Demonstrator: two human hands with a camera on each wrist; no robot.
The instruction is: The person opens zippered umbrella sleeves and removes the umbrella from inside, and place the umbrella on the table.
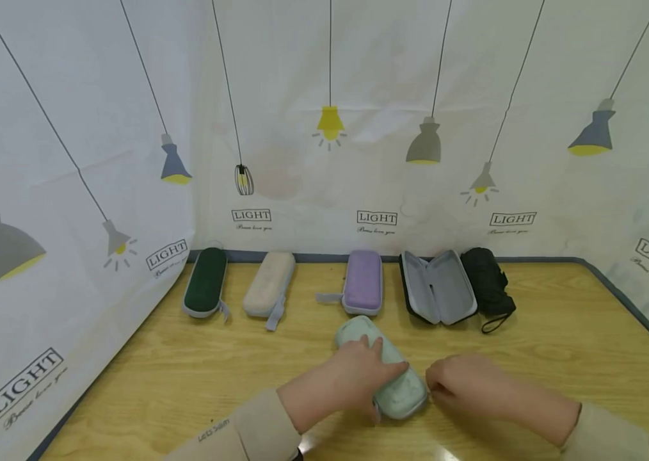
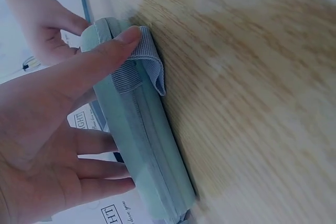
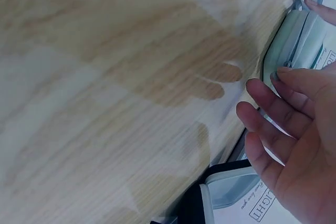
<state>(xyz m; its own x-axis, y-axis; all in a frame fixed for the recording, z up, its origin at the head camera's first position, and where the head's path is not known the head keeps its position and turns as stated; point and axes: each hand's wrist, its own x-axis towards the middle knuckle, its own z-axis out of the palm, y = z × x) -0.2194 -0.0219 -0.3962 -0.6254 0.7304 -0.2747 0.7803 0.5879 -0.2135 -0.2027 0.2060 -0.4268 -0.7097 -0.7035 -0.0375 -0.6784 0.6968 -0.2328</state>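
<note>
A mint-green zippered case [image 1: 408, 396] lies slantwise on the wooden table, closed. My left hand [image 1: 356, 371] grips it from above, with the thumb on the near side beside a grey fabric loop [image 2: 151, 64] and the fingers spread over the far side. At the case's right end, the thumb and forefinger of my right hand [image 1: 468, 383] pinch a small piece at the zipper [image 3: 289, 62], most likely its pull; the fingertips mostly hide it. The other fingers of that hand are loosely bent in the right wrist view.
Along the back edge stand a dark green case [image 1: 206, 282], a beige case [image 1: 269, 282], a purple case [image 1: 363, 280], an open black case with grey lining [image 1: 457, 288], and a black folded umbrella [image 1: 484, 282]. A printed cloth [image 1: 301, 186] walls the table's back and sides.
</note>
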